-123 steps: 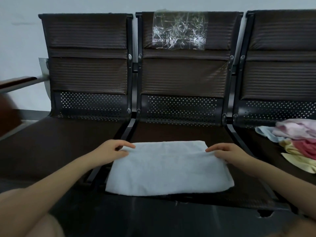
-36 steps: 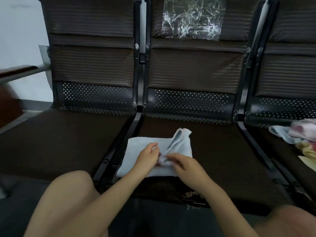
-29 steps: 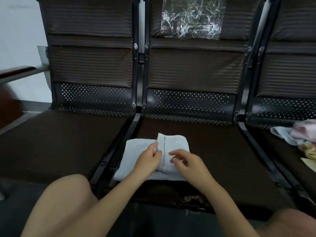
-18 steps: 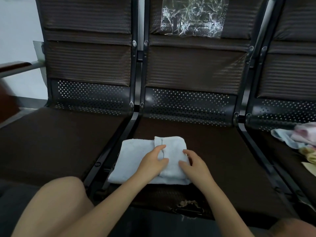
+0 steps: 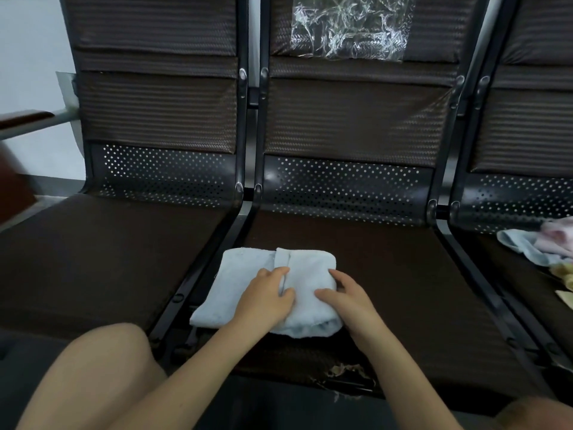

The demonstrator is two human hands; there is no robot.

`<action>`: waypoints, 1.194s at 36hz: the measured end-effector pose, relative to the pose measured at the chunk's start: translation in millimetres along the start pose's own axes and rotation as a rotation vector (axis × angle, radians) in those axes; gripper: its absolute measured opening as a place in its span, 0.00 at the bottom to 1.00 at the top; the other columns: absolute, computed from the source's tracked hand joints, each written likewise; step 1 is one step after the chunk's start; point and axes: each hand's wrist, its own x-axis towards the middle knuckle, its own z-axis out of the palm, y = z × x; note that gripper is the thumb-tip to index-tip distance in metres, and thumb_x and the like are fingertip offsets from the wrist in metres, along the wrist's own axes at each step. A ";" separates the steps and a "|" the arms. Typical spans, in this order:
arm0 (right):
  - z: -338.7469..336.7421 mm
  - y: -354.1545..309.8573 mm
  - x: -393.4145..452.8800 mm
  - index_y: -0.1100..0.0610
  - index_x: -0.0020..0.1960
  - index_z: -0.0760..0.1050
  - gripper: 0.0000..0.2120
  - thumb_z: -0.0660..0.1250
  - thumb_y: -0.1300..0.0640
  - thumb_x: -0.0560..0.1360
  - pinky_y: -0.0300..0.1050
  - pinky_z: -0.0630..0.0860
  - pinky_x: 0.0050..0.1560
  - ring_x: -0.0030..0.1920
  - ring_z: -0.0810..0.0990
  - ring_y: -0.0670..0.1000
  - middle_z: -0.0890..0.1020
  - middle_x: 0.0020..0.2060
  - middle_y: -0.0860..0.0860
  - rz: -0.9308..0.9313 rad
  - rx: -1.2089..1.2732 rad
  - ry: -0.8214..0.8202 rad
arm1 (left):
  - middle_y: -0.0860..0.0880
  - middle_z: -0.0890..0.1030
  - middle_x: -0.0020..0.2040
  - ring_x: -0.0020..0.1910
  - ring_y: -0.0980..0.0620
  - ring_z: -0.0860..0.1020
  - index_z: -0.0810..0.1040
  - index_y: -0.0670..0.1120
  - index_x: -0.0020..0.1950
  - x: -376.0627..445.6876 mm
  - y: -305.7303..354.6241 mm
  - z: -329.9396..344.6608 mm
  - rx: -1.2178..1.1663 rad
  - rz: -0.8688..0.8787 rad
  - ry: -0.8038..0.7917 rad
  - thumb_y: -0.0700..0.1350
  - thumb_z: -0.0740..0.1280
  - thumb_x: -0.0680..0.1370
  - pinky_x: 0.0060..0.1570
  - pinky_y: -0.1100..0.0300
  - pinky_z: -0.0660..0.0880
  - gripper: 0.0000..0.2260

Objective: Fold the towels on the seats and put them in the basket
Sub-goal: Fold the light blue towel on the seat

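Note:
A pale blue towel (image 5: 248,271) lies partly folded at the front left of the middle seat (image 5: 387,259). Its right part is doubled over into a thick flap whose edge runs down the middle. My left hand (image 5: 266,301) rests on the towel with its fingertips at that flap edge. On the thick right part my right hand (image 5: 347,301) presses, its fingers reaching the towel's right edge. A heap of unfolded towels (image 5: 539,243), light blue, pink and yellow, lies on the right seat. No basket is in view.
The left seat (image 5: 102,249) holds nothing. Crinkled clear plastic (image 5: 347,26) is stuck to the middle backrest. Metal frame bars (image 5: 198,283) run between the seats. The middle seat's front edge is torn (image 5: 344,370). My bare knee (image 5: 102,367) is at lower left.
The wide, flat towel was folded to a narrow bundle, its right part laid over to the left. Over the last half second both hands settled a little lower on it.

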 end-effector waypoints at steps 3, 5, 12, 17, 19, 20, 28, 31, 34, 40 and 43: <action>-3.6 -4.4 -6.2 0.51 0.69 0.70 0.24 0.67 0.63 0.75 0.42 0.77 0.50 0.58 0.77 0.51 0.76 0.61 0.52 -0.076 0.015 0.039 | 0.47 0.70 0.66 0.59 0.50 0.74 0.66 0.55 0.73 -1.4 0.3 -1.8 -0.032 0.030 -0.017 0.50 0.59 0.81 0.56 0.59 0.71 0.20; -9.8 -11.6 -8.9 0.50 0.68 0.72 0.23 0.66 0.64 0.75 0.44 0.76 0.52 0.59 0.76 0.51 0.76 0.61 0.52 -0.100 0.017 0.072 | 0.48 0.72 0.64 0.58 0.50 0.74 0.69 0.55 0.71 -4.6 2.1 -2.2 -0.058 0.070 -0.037 0.50 0.59 0.81 0.57 0.59 0.72 0.18; -44.1 -31.7 -13.6 0.46 0.64 0.74 0.20 0.66 0.61 0.75 0.47 0.74 0.51 0.52 0.74 0.48 0.75 0.56 0.49 -0.118 -0.063 0.214 | 0.54 0.71 0.59 0.52 0.58 0.74 0.74 0.59 0.67 -29.6 14.6 10.7 -0.193 0.307 -0.034 0.55 0.58 0.81 0.56 0.62 0.71 0.15; -60.5 -37.1 -24.1 0.42 0.61 0.74 0.19 0.66 0.60 0.75 0.40 0.71 0.39 0.46 0.74 0.43 0.74 0.48 0.44 -0.161 -0.142 0.195 | 0.56 0.72 0.61 0.59 0.62 0.72 0.77 0.54 0.65 -38.1 25.1 12.5 -0.408 0.286 0.008 0.50 0.58 0.82 0.62 0.66 0.69 0.13; -58.4 -39.7 -31.0 0.40 0.63 0.72 0.20 0.66 0.59 0.76 0.39 0.72 0.42 0.48 0.75 0.43 0.76 0.50 0.44 -0.218 -0.142 0.142 | 0.56 0.74 0.58 0.59 0.58 0.74 0.76 0.53 0.65 -35.4 29.5 8.6 -0.552 0.158 0.006 0.48 0.57 0.83 0.63 0.61 0.72 0.13; -55.0 -40.7 -34.0 0.39 0.65 0.70 0.21 0.66 0.57 0.76 0.39 0.73 0.44 0.50 0.76 0.42 0.77 0.51 0.45 -0.254 -0.140 0.097 | 0.56 0.75 0.57 0.58 0.56 0.75 0.75 0.53 0.65 -33.4 30.8 6.5 -0.629 0.084 0.002 0.49 0.57 0.83 0.63 0.56 0.73 0.13; -14.3 -35.6 -32.8 0.43 0.61 0.74 0.14 0.64 0.57 0.79 0.38 0.77 0.45 0.49 0.83 0.46 0.85 0.47 0.47 -0.351 -0.111 -0.143 | 0.53 0.70 0.61 0.52 0.55 0.71 0.67 0.55 0.71 -8.9 28.4 -21.6 -0.778 -0.245 -0.091 0.55 0.55 0.83 0.47 0.59 0.67 0.17; -16.7 -25.1 -21.7 0.45 0.59 0.77 0.12 0.64 0.56 0.78 0.38 0.76 0.46 0.48 0.82 0.46 0.83 0.46 0.48 -0.316 -0.152 -0.015 | 0.52 0.72 0.62 0.53 0.54 0.72 0.62 0.56 0.75 -9.3 20.4 -21.0 -0.653 -0.175 -0.116 0.47 0.63 0.80 0.43 0.61 0.69 0.24; -21.7 -12.7 -14.6 0.48 0.63 0.75 0.14 0.64 0.55 0.78 0.41 0.75 0.47 0.48 0.79 0.45 0.80 0.47 0.48 -0.262 -0.332 0.052 | 0.51 0.72 0.67 0.57 0.55 0.71 0.64 0.53 0.75 -12.7 18.5 -19.8 -0.649 -0.099 -0.045 0.41 0.62 0.78 0.52 0.62 0.66 0.25; -11.4 -2.3 -10.4 0.48 0.71 0.65 0.25 0.65 0.48 0.76 0.47 0.75 0.54 0.53 0.77 0.49 0.76 0.54 0.49 -0.186 -0.517 -0.010 | 0.49 0.73 0.66 0.59 0.51 0.71 0.66 0.53 0.73 -6.0 8.7 -28.4 -0.495 -0.128 0.040 0.44 0.60 0.78 0.55 0.58 0.67 0.22; -0.8 -2.2 -8.9 0.48 0.75 0.59 0.31 0.66 0.47 0.76 0.44 0.73 0.50 0.57 0.75 0.50 0.74 0.62 0.51 -0.181 -0.495 -0.019 | 0.45 0.67 0.69 0.68 0.45 0.65 0.60 0.52 0.76 -1.9 -3.6 -27.3 -0.174 -0.203 0.014 0.47 0.58 0.79 0.63 0.52 0.67 0.25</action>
